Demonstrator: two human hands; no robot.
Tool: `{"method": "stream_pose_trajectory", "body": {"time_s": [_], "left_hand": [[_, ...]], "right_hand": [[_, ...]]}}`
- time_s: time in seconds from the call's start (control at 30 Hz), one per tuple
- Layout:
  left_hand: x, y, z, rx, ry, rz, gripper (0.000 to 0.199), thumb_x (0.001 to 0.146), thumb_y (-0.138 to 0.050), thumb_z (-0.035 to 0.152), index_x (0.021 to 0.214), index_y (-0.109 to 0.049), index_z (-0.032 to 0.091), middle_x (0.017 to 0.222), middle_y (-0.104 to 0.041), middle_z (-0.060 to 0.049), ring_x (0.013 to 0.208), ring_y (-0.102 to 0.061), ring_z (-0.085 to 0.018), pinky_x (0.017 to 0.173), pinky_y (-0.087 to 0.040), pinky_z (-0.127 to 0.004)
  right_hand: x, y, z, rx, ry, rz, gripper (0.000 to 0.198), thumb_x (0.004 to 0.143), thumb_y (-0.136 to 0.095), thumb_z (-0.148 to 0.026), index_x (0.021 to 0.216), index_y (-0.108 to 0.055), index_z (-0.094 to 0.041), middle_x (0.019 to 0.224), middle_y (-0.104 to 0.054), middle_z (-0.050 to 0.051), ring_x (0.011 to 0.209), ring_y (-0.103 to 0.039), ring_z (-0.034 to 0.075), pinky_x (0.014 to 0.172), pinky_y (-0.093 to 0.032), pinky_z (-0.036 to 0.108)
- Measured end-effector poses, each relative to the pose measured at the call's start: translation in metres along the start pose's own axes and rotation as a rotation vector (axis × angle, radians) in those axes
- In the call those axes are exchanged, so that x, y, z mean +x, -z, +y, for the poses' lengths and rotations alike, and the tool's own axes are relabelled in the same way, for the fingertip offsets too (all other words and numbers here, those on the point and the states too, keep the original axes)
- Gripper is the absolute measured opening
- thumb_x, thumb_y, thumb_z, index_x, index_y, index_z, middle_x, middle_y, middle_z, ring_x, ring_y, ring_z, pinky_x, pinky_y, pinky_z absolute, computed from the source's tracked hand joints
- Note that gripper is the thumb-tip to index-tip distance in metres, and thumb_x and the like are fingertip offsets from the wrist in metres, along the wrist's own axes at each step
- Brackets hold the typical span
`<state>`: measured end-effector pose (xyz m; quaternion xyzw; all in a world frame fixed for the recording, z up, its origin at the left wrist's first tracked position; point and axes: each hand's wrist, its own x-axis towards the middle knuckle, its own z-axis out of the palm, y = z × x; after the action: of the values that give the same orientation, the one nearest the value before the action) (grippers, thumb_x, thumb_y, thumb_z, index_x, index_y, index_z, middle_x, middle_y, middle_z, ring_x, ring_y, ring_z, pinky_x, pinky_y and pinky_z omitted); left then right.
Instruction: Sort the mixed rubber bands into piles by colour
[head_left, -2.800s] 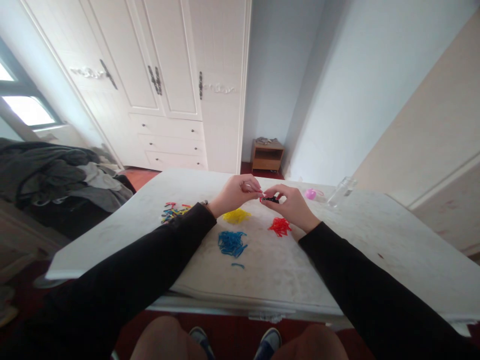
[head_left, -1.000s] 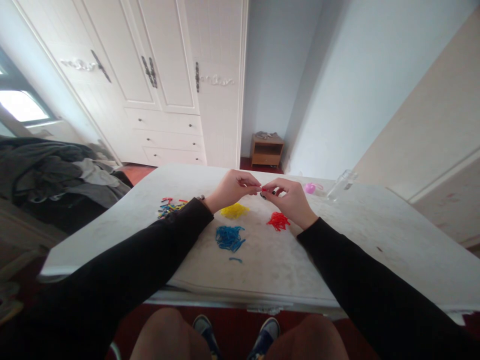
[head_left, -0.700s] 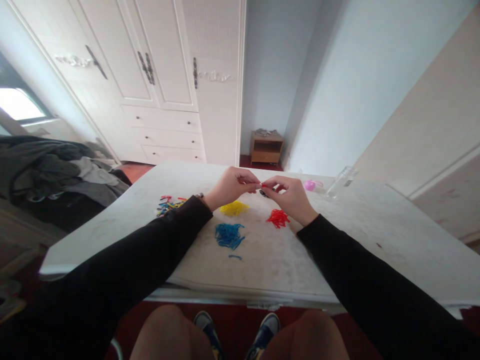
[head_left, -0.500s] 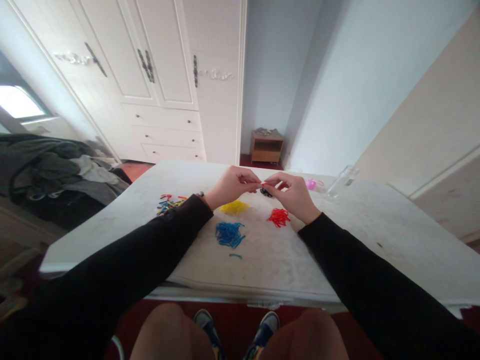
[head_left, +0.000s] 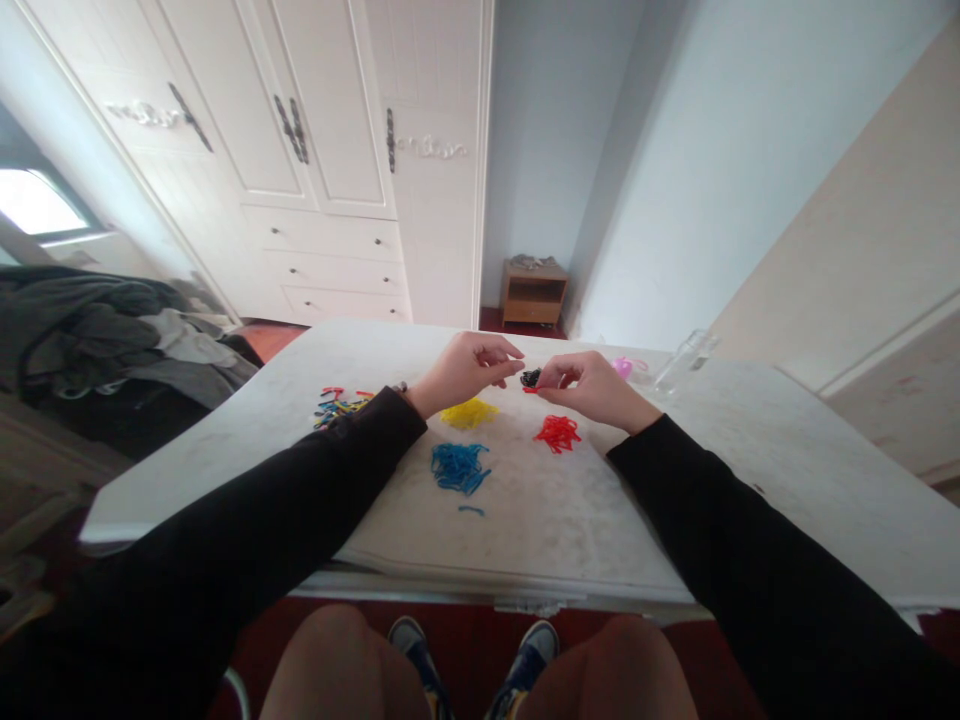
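Note:
A small red rubber band is pinched between the thumb and fingers of my right hand. My left hand is just left of it, empty, with thumb and fingertips slightly apart. Behind the fingers lies a pile of black bands, partly covered by my right hand. A yellow pile sits under my left wrist, and a red pile is below my right hand. Closer to me is a blue pile with one loose blue band. Left of my sleeve is a mixed-colour pile, partly hidden.
All the piles lie on a white table. At its far right side a clear glass jar lies tilted beside a pink object. Beyond the table stand a white wardrobe and a small wooden cabinet. Dark clothes are heaped at left.
My hands have come apart. The right one moved slightly right and down, carrying the red rubber band, while the left let go and stayed nearly in place.

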<state>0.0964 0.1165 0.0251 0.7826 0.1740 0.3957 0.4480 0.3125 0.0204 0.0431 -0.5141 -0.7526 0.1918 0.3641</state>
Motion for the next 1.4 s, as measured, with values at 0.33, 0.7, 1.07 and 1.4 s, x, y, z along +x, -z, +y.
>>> {"method": "stream_pose_trajectory", "body": {"time_s": [0.33, 0.7, 1.07, 1.4], "left_hand": [[-0.002, 0.002, 0.003, 0.108, -0.065, -0.01, 0.025, 0.095, -0.07, 0.038, 0.09, -0.073, 0.014, 0.072, -0.073, -0.004, 0.055, -0.067, -0.009, 0.052, -0.054, -0.018], [-0.003, 0.005, 0.008, 0.241, -0.107, -0.035, 0.021, 0.095, -0.067, 0.034, 0.086, -0.072, 0.015, 0.069, -0.072, -0.003, 0.054, -0.067, -0.01, 0.053, -0.051, -0.019], [-0.003, 0.016, -0.001, 0.283, -0.06, 0.022, 0.026, 0.095, -0.066, 0.038, 0.086, -0.072, 0.014, 0.066, -0.068, -0.002, 0.05, -0.065, -0.01, 0.05, -0.049, -0.018], [-0.002, 0.021, -0.01, 0.218, -0.006, 0.088, 0.03, 0.09, -0.072, 0.044, 0.09, -0.073, 0.014, 0.059, -0.065, -0.001, 0.048, -0.063, -0.011, 0.046, -0.049, -0.018]], "right_hand": [[-0.002, 0.016, 0.015, -0.089, -0.062, -0.333, 0.01, 0.078, -0.072, -0.021, 0.081, -0.082, -0.02, 0.078, -0.08, 0.002, 0.068, -0.069, 0.017, 0.064, -0.051, 0.028], [0.0, 0.003, 0.012, -0.105, -0.004, -0.289, 0.016, 0.086, -0.071, -0.029, 0.078, -0.081, -0.02, 0.077, -0.077, 0.004, 0.071, -0.067, 0.017, 0.066, -0.051, 0.028], [0.003, 0.004, 0.012, -0.2, -0.068, -0.133, 0.034, 0.092, -0.058, -0.032, 0.066, -0.075, -0.019, 0.064, -0.071, 0.002, 0.062, -0.061, 0.016, 0.063, -0.043, 0.03], [0.004, 0.002, 0.011, -0.262, -0.192, -0.224, 0.063, 0.105, -0.041, -0.055, 0.061, -0.068, -0.018, 0.061, -0.07, 0.006, 0.062, -0.065, 0.018, 0.065, -0.041, 0.031]]}}
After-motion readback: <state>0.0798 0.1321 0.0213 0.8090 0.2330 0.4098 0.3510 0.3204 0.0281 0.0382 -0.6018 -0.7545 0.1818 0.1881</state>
